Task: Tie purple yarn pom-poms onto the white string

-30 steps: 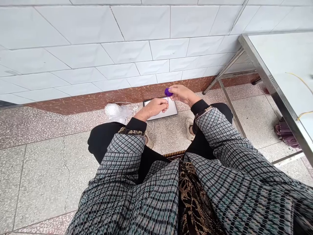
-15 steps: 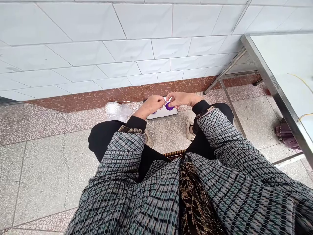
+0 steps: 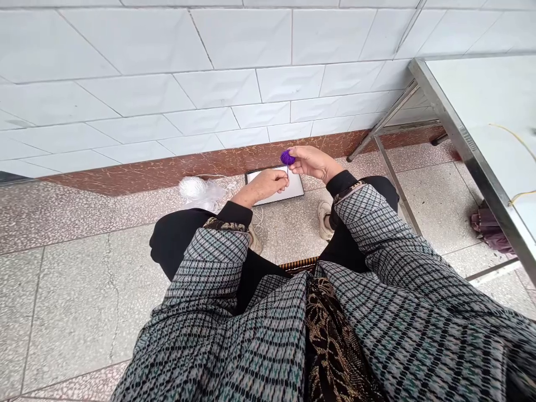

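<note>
Two grips, both closed: right hand (image 3: 313, 161) has raised the purple ball (image 3: 287, 158); left hand (image 3: 266, 186) pinches its strand (image 3: 287, 171); likely mid-wind.

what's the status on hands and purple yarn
Right hand holding purple yarn ball. Left hand pinching its strand. White yarn off to the left, apart from both hands.
</note>
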### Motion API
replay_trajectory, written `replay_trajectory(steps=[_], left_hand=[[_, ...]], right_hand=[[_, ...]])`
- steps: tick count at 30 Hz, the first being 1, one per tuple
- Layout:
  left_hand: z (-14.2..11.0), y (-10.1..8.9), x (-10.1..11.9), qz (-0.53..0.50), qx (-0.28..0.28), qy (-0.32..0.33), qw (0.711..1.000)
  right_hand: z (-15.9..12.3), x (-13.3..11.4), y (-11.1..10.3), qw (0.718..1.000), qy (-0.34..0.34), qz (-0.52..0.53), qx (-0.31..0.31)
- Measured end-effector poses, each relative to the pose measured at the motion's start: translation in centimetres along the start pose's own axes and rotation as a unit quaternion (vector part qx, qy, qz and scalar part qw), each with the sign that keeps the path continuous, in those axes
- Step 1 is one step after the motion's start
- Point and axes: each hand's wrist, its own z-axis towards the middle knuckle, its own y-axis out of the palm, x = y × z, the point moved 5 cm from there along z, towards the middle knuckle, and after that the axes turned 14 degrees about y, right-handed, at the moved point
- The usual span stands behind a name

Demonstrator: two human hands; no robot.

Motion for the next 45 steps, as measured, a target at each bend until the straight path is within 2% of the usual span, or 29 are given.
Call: replay_trajectory(steps=[3,6,8,10,12,14,17,22,26,30,34,36,38,40,42,43,45], left_hand=[[0.0,0.1,-0.2,-0.002,-0.005,-0.029,1.0],[-0.1,-0.5,-0.4,0.024,0.008,-0.043,0.999],[-0.1,-0.9,-0.4,0.05,0.016,-0.034,0.998],[-0.1,-1.2,-0.5,0.069,0.026,-0.022,0.997],[-0.1,-1.5,-0.6,0.071,0.045,-0.007,0.996],[-0.1,-1.5,-0.5,0.059,0.064,0.01,0.996],[-0.1,-1.1,-0.3,0.037,0.059,0.018,0.997],[0.0,-0.2,0.0,0.027,0.024,0.015,0.999],[0.3,0.3,-0.6,0.014,0.005,-0.01,1.0],[0.5,0.2,-1.7,0.015,0.003,-0.035,0.999],[0.3,-0.6,-2.1,0.05,0.02,-0.036,0.998],[0.2,-1.1,-1.8,0.061,0.032,-0.025,0.997],[0.1,-1.3,-1.3,0.057,0.047,-0.016,0.997],[0.1,-1.3,-0.7,0.036,0.057,-0.006,0.998],[0.1,-1.1,-0.2,0.011,0.053,0.005,0.999],[0.1,-0.8,0.0,0.0,0.045,0.007,0.999],[0.1,-0.2,0.3,-0.014,0.021,0.006,1.0]], right_hand=[[-0.8,-0.2,0.7,0.995,0.008,-0.087,-0.056],[-1.2,0.4,1.0,0.968,0.035,-0.228,-0.098],[-1.0,0.9,1.0,0.945,0.046,-0.307,-0.097],[-0.4,1.4,0.8,0.935,0.055,-0.345,-0.064],[0.4,1.6,0.5,0.943,0.057,-0.327,-0.001],[0.9,1.4,0.2,0.961,0.044,-0.267,0.058],[1.2,0.9,0.1,0.982,0.022,-0.156,0.1],[1.0,0.5,0.1,0.996,0.008,-0.019,0.091],[0.5,0.1,0.3,0.999,-0.011,-0.003,0.043],[-0.5,-0.2,0.8,0.993,-0.012,-0.109,-0.041],[-0.8,0.5,0.9,0.952,0.005,-0.287,-0.104],[-0.2,1.2,0.7,0.925,0.019,-0.367,-0.098],[0.8,1.6,0.2,0.911,0.03,-0.408,-0.042],[1.7,1.4,-0.3,0.923,0.015,-0.382,0.039],[2.1,0.9,-0.8,0.954,-0.012,-0.283,0.098],[2.1,0.6,-0.9,0.97,-0.023,-0.216,0.11],[1.8,0.2,-0.9,0.991,-0.037,-0.089,0.096]])
